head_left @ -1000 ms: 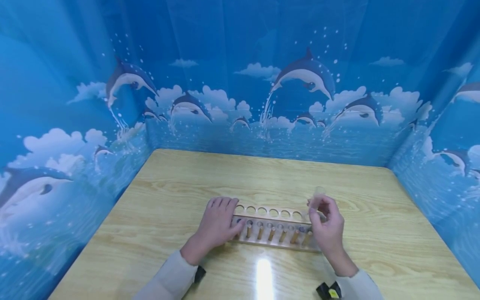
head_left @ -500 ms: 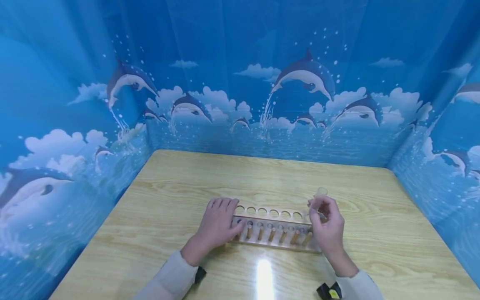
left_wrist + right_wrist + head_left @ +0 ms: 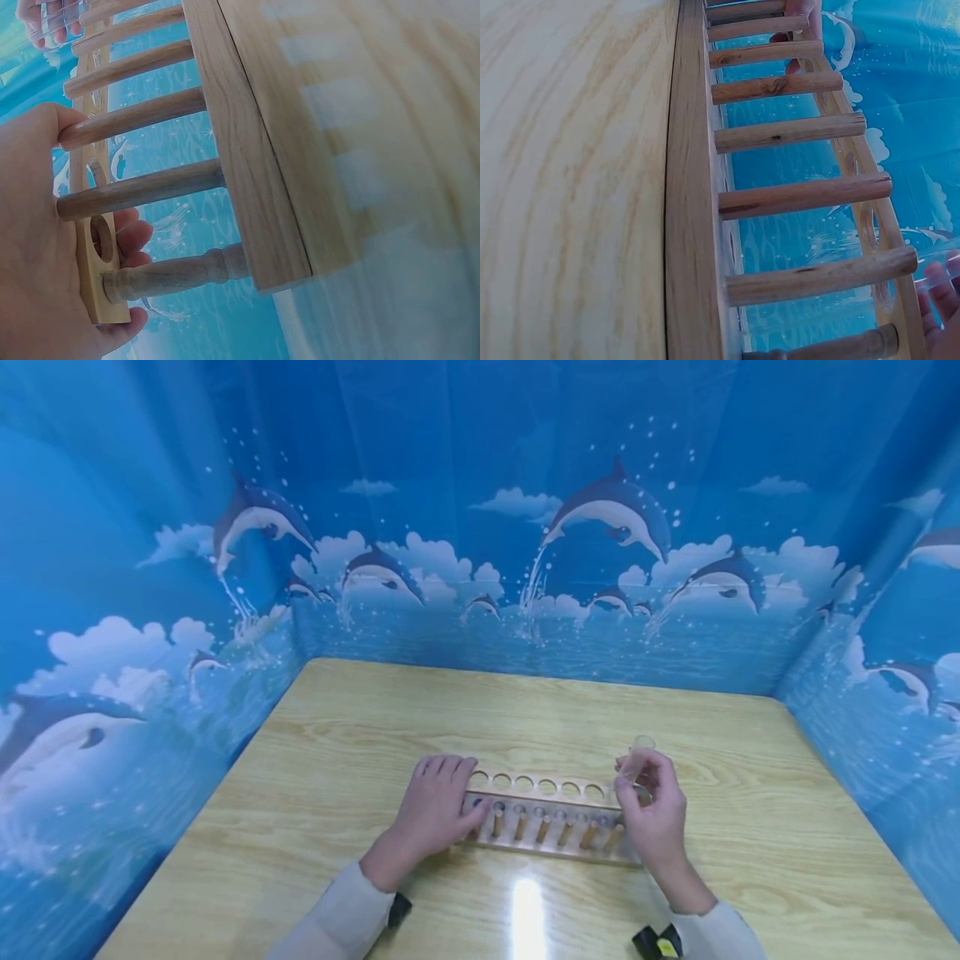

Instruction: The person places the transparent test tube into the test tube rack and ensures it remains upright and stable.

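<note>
A wooden test tube rack (image 3: 534,847), with a row of upright pegs along its front and a holed rail behind, stands on the table. Its left end is gripped by my left hand (image 3: 438,802); the left wrist view shows the thumb near a peg (image 3: 142,190) and fingers curled behind the rail (image 3: 96,292). At the right end, my right hand (image 3: 660,812) pinches a clear test tube (image 3: 642,744) between thumb and fingers, its rim showing above them. The tube's lower part is hidden by the hand. Only some fingers (image 3: 941,296) of that hand appear in the right wrist view.
The wood-grain table (image 3: 375,718) extends around the rack on all sides. Blue curtains (image 3: 480,510) printed with dolphins hang along the back, left and right. A bright light reflection (image 3: 529,914) lies on the table in front of the rack.
The test tube's upper end has shifted slightly to the right, and my right fingers have moved a little. My left hand and the rack have stayed in place.
</note>
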Tool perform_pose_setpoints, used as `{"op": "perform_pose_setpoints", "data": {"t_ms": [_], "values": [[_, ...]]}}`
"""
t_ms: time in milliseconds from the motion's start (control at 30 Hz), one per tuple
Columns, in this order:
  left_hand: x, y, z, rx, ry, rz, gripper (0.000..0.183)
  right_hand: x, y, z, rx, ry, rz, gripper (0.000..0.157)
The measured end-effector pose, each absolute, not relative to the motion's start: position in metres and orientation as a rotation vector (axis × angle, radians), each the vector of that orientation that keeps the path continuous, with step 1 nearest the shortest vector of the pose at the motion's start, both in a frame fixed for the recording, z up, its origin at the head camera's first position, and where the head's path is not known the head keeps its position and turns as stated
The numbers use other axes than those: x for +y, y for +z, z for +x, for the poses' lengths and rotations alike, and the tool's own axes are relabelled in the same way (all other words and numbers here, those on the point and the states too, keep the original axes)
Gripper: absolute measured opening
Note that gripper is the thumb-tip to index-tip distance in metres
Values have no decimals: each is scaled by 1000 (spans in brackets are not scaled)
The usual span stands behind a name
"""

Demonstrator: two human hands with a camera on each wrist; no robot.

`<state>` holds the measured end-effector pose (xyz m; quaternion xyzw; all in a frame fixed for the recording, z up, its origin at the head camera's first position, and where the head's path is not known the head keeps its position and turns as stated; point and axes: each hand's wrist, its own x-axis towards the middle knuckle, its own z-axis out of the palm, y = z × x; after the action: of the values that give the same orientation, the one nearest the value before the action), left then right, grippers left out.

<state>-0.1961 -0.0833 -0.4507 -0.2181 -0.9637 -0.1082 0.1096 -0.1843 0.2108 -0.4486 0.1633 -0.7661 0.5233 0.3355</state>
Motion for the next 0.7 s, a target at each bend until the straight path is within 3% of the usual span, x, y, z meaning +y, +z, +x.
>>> {"op": "perform_pose_setpoints", "data": {"t_ms": [700], "values": [[-86, -452, -196, -2837, -332, -659, 69, 192, -411, -167, -2123, 1355, 324, 40]]}}
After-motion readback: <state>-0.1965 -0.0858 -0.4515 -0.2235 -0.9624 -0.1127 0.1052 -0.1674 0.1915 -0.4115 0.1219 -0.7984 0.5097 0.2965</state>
